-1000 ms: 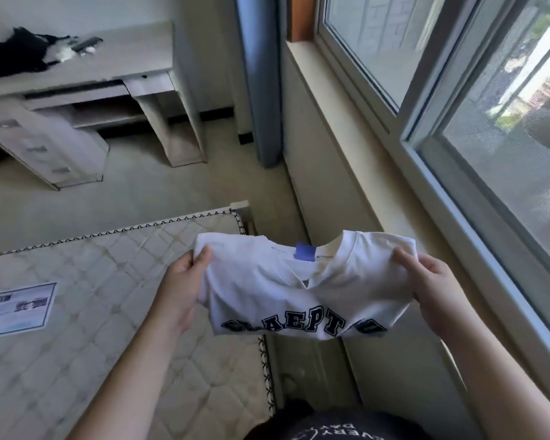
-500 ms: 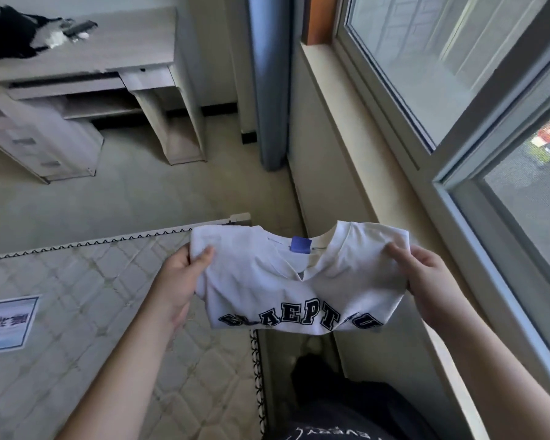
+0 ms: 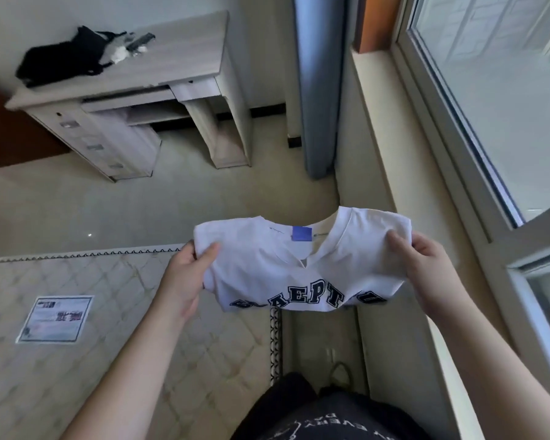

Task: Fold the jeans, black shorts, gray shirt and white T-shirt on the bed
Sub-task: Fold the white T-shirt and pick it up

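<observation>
Above bed edge, hands (image 3: 185, 277) grip T-shirt (image 3: 299, 265).

Fingers of the left hand (image 3: 185, 277) lie behind the white T-shirt (image 3: 302, 265); only its thumb shows in front. The same holds for the right hand (image 3: 426, 274). The shirt's printed lettering (image 3: 308, 298) is partly lost around the lower fold and at both ends, unreadable as a whole. The blue neck label (image 3: 301, 233) is too small to read. Left of the left hand, the mattress label (image 3: 55, 319) is blurred. Both forearms are cut off by the bottom edge.
</observation>
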`<move>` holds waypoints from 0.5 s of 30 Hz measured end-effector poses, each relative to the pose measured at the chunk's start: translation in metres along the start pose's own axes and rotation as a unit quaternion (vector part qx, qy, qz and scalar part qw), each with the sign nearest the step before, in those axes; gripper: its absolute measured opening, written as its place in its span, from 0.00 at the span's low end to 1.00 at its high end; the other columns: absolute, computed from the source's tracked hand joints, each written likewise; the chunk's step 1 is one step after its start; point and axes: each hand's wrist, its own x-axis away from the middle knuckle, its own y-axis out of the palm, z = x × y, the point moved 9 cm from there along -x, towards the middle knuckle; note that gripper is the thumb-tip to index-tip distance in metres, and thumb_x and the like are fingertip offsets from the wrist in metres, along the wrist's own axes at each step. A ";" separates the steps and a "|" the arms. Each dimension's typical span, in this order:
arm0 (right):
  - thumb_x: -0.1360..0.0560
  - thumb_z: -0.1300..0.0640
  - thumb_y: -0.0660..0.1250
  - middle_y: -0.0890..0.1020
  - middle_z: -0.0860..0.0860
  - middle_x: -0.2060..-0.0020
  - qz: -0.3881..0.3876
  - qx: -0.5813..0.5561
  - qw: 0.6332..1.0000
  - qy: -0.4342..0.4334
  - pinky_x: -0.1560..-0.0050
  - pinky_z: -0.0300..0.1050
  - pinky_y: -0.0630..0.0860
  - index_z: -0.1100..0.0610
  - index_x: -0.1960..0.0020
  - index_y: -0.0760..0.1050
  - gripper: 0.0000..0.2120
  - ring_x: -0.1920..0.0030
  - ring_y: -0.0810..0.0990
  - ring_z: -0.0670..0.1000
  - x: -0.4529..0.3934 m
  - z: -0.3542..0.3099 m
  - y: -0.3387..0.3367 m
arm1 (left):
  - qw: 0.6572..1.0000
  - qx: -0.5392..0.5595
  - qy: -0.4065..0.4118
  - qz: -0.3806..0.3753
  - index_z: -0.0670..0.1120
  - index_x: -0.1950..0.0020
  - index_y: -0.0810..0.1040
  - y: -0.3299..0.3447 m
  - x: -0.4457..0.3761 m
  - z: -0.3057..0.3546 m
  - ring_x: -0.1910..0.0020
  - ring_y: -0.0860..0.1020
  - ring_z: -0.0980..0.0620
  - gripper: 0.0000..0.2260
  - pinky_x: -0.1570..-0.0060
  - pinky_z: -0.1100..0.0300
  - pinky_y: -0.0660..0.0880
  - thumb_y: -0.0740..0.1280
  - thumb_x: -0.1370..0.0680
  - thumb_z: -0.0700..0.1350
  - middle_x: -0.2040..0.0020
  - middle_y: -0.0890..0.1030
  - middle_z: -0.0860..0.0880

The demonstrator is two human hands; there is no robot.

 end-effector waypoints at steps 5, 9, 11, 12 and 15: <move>0.24 0.43 0.64 0.86 0.54 0.56 0.003 0.006 1.000 -0.001 0.57 0.45 0.79 0.52 0.51 0.82 0.14 0.56 0.85 0.51 -0.051 -0.017 0.009 | 1.000 0.007 0.010 0.005 0.46 0.43 0.80 0.007 -0.048 0.019 0.44 0.82 0.47 0.09 0.43 0.49 0.77 0.69 0.22 0.45 0.45 0.85 0.46; 0.23 0.43 0.64 0.86 0.54 0.56 0.003 0.029 1.000 -0.005 0.56 0.46 0.77 0.52 0.52 0.81 0.14 0.57 0.84 0.48 -0.100 -0.032 0.021 | 1.000 0.013 0.022 0.005 0.47 0.46 0.81 0.012 -0.098 0.034 0.48 0.83 0.51 0.06 0.50 0.55 0.78 0.69 0.22 0.45 0.48 0.85 0.48; 0.24 0.42 0.64 0.86 0.51 0.56 -0.001 0.049 0.999 -0.015 0.59 0.40 0.79 0.52 0.51 0.81 0.15 0.56 0.84 0.46 -0.130 -0.044 0.029 | 0.999 0.027 0.030 0.008 0.47 0.47 0.81 0.012 -0.128 0.041 0.50 0.83 0.52 0.05 0.54 0.58 0.79 0.68 0.22 0.44 0.49 0.86 0.48; 0.24 0.41 0.63 0.86 0.50 0.56 -0.001 0.058 0.998 -0.018 0.61 0.37 0.79 0.50 0.51 0.82 0.15 0.56 0.84 0.45 -0.144 -0.051 0.034 | 0.999 0.034 0.030 0.009 0.47 0.47 0.81 0.012 -0.143 0.044 0.50 0.83 0.52 0.05 0.55 0.59 0.79 0.68 0.22 0.44 0.49 0.86 0.48; 0.22 0.43 0.63 0.86 0.45 0.60 -0.007 0.083 0.996 -0.030 0.66 0.31 0.75 0.47 0.54 0.82 0.12 0.60 0.83 0.41 -0.186 -0.075 0.047 | 0.998 0.052 0.022 0.007 0.47 0.45 0.80 0.012 -0.186 0.051 0.49 0.83 0.51 0.06 0.55 0.57 0.80 0.67 0.21 0.45 0.48 0.85 0.48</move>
